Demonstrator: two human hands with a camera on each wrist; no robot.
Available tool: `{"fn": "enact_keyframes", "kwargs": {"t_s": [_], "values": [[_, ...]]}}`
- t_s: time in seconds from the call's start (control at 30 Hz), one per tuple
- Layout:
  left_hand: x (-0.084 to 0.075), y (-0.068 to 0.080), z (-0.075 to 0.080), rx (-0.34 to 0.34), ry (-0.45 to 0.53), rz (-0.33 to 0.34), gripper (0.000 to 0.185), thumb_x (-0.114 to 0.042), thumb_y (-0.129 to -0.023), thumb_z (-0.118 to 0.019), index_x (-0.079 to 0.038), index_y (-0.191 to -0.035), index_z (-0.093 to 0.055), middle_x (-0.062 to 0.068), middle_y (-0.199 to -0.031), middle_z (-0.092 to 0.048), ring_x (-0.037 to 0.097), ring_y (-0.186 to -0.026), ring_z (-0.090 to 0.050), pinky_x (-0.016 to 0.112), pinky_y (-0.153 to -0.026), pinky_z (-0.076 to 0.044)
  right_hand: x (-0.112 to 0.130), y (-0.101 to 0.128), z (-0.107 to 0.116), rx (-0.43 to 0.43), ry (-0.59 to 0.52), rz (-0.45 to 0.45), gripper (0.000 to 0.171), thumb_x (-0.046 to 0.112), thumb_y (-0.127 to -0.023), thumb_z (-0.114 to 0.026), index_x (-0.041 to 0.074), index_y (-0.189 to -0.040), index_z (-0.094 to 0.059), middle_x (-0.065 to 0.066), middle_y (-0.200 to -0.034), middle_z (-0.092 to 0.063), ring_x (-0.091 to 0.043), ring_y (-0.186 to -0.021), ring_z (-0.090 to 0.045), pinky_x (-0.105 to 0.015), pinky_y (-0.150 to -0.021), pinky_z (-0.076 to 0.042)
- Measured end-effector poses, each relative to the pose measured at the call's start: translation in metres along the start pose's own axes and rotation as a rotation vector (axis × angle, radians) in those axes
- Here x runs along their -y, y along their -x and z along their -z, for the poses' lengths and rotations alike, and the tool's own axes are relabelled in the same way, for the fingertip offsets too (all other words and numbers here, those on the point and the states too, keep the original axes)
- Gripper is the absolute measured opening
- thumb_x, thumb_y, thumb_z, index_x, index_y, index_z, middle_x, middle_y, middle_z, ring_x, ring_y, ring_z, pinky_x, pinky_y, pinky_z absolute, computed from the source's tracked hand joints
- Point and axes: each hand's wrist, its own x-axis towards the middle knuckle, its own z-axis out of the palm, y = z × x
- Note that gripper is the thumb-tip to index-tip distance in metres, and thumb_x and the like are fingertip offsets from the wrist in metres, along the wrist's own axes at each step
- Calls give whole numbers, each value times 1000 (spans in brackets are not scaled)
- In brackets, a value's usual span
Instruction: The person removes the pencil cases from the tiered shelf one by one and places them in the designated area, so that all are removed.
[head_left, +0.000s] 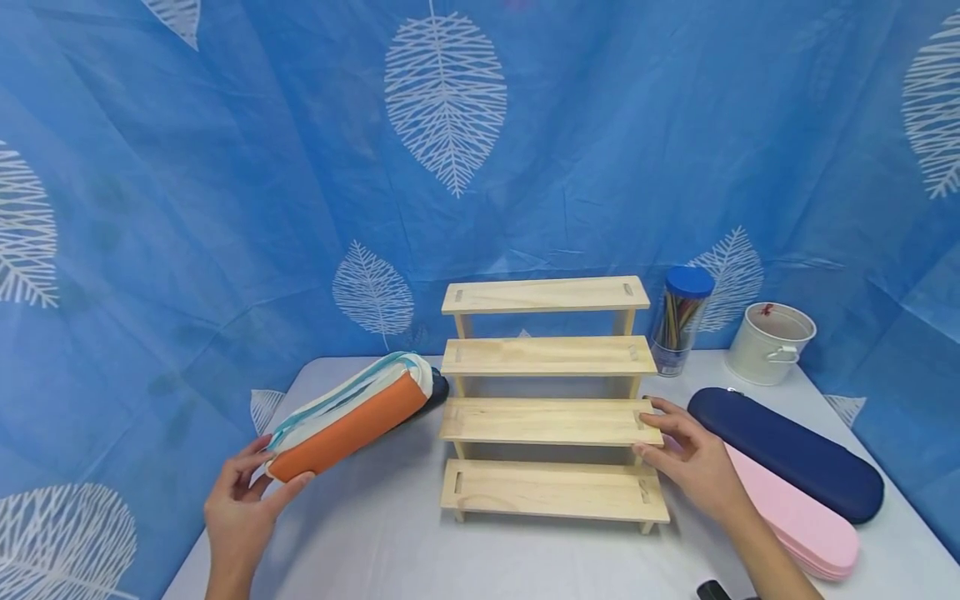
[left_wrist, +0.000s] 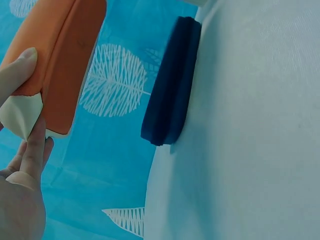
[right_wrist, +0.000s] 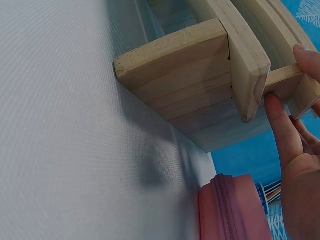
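From the head view, your left hand (head_left: pixel 240 500) grips the near end of the orange pencil case (head_left: pixel 352 412), fingers curled round it, and holds it tilted, its far end up toward a dark blue pouch (head_left: pixel 437 388) that lies on the counter (head_left: pixel 390 533) behind it. Your right hand (head_left: pixel 693 458) rests on the right end of the wooden step shelf (head_left: pixel 547 421), a rack of 4 steps in the middle of the counter, with its fingers bent round the end of the 2nd step from the bottom. Just right of that hand lie a navy case (head_left: pixel 787 454) and a pink case (head_left: pixel 802 517), side by side and touching. Behind them stand a clear tube with a blue lid (head_left: pixel 681 321) and a white bucket (head_left: pixel 771 343).

From the left wrist view, your thumb and fingers (left_wrist: pixel 35 145) pinch the orange case's end (left_wrist: pixel 60 65) around a cream corner, above the counter's edge. The dark blue pouch (left_wrist: pixel 170 90) lies at that edge.

From the right wrist view, your fingers (right_wrist: pixel 282 130) press on the shelf's side upright (right_wrist: pixel 200 75), thumb on the step end above. The pink case (right_wrist: pixel 232 210) lies just below, near the shelf's foot.
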Motion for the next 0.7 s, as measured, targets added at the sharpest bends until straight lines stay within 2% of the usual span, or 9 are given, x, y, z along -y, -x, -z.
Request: {"fn": "enact_keyframes", "kwargs": {"t_s": [0.07,0.23,0.3,0.4,0.53,0.7], "values": [[3,0,1,-6,-32,9,57,10,-58,-87,6,-109,-60,13,-130,-54,16,-111,-55,13,-79,-48,0,0,0,1,-7,3,43,15,-81,-79,7,-120,-65,-12,-141,-45,-28,-129,-44,-10,-92,-38],[10,2,2,3,-109,54,56,4,-60,-89,4,-108,-59,10,-128,-53,14,-113,-53,12,-79,-48,0,0,-1,19,-20,9,43,14,-82,-78,6,-122,-64,-12,-143,-43,-17,-126,-46,-14,-92,-41],[13,3,1,16,-155,64,56,0,-62,-89,4,-108,-58,9,-129,-53,14,-114,-52,11,-79,-47,-1,1,-2,23,-21,12,43,14,-82,-78,6,-122,-63,-12,-143,-43,-17,-126,-46,-15,-92,-42],[17,5,-2,34,-202,70,55,-5,-63,-90,2,-107,-57,7,-128,-53,13,-112,-52,11,-79,-47,-1,1,-2,13,-17,9,43,15,-81,-78,7,-121,-64,-13,-143,-43,-24,-127,-45,-13,-92,-40],[26,7,-5,57,-202,75,55,-5,-63,-90,2,-107,-58,6,-128,-53,8,-109,-52,11,-79,-47,-3,1,-1,5,-14,11,43,15,-81,-79,7,-121,-64,-12,-142,-44,-30,-127,-45,-11,-92,-39],[35,10,-7,99,-251,51,55,-6,-61,-91,2,-106,-60,8,-127,-54,8,-109,-51,9,-78,-47,-5,1,0,7,-8,2,44,16,-81,-79,8,-121,-64,-10,-142,-44,-17,-127,-45,-12,-93,-39]]}}
